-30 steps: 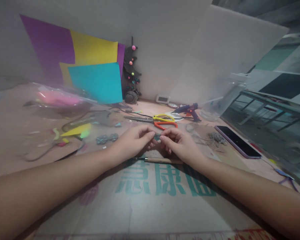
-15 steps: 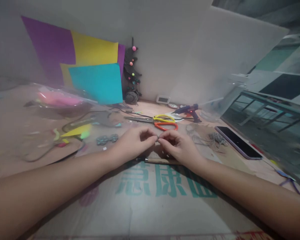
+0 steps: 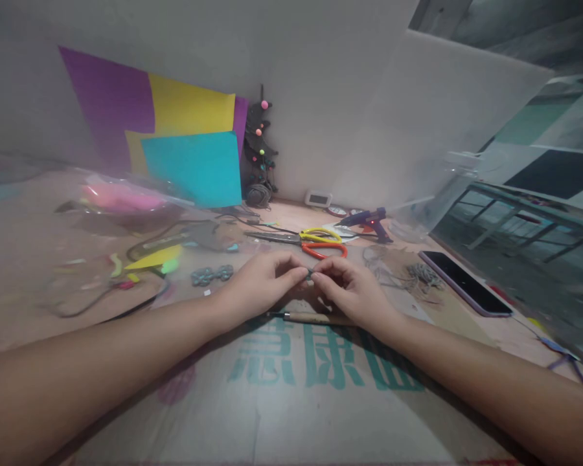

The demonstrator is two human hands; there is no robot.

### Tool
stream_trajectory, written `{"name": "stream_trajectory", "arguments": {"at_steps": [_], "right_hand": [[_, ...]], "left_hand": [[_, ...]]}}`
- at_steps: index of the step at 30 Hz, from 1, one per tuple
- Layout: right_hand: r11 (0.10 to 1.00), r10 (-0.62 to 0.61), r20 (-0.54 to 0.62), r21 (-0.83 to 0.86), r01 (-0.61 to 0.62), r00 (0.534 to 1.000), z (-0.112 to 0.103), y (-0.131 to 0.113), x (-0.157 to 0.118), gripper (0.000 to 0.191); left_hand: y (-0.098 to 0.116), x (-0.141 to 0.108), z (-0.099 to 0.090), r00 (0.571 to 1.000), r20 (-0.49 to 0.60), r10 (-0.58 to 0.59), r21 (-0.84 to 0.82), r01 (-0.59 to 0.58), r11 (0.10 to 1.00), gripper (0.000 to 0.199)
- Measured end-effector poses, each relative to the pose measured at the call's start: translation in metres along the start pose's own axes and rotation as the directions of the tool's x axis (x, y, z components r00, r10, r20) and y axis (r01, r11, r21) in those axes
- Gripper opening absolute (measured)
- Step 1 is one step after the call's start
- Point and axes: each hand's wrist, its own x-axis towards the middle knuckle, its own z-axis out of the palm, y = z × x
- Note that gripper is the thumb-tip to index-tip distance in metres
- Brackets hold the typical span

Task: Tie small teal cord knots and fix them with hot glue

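Note:
Between my two hands is a small grey-green piece [image 3: 309,274], mostly hidden by the fingertips; its kind I cannot make out. My left hand [image 3: 265,281] pinches one side of it with thumb and forefinger. On the other side, my right hand [image 3: 347,288] pinches it the same way, the two sets of fingertips almost touching. Just below them lies a thin tool with a wooden handle [image 3: 315,318], partly behind my right hand. A grey-blue looped piece [image 3: 212,275] rests left of my left hand. Scissors [image 3: 323,250] with one yellow and one red handle lie beyond the fingers.
A glue gun [image 3: 376,226] with a red light lies at the back, near a small white device [image 3: 318,197]. On the right are a phone [image 3: 466,285] and tangled grey cord [image 3: 423,275]. Coloured sheets [image 3: 194,168] and a dark decorated tree [image 3: 260,155] stand against the wall.
The view has shifted slightly, so most things sit a little lower. My fingertips are slightly farther apart, and more of the small grey-green piece shows between them.

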Motion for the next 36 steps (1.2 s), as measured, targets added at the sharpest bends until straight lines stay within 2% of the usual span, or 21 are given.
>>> {"name": "stream_trajectory", "arguments": {"at_steps": [7,10,16,22,25,29,36], "right_hand": [[0.999,0.0,-0.012,0.054,0.001,1.0,-0.0009,0.0009,-0.0008,0.013],[1.0,-0.026,-0.022,-0.011,0.026,0.999,-0.0018,0.001,-0.0012,0.012],[0.99,-0.076,-0.026,-0.117,0.072,0.997,-0.001,-0.0019,-0.0006,0.012],[0.999,-0.027,-0.004,0.037,0.027,1.0,-0.002,-0.002,-0.003,0.016],[0.997,0.006,-0.004,0.072,-0.006,1.0,-0.0013,-0.0009,-0.0032,0.018],[0.991,0.046,0.022,0.125,-0.049,0.999,-0.0001,-0.0011,-0.0015,0.018],[0.998,0.01,0.029,0.055,-0.012,1.0,-0.0018,-0.0015,-0.0021,0.021]], "left_hand": [[-0.0026,0.0008,0.002,0.999,0.033,-0.012,-0.106,0.015,0.994,0.031],[-0.0023,-0.0002,0.0033,0.999,0.034,-0.038,-0.145,0.042,0.989,0.028],[0.0004,-0.0014,0.0026,0.999,0.036,-0.036,-0.094,0.039,0.995,0.018],[-0.0015,-0.0012,0.0023,0.999,0.008,-0.039,-0.073,0.039,0.997,0.02],[-0.0006,-0.0016,0.0022,0.999,-0.031,-0.026,-0.032,0.025,0.999,0.02],[-0.0018,-0.0007,0.0016,1.0,-0.028,0.002,-0.011,-0.002,1.0,0.021],[-0.0066,0.0018,0.0013,1.0,-0.009,0.023,-0.034,-0.023,0.999,0.022]]}}
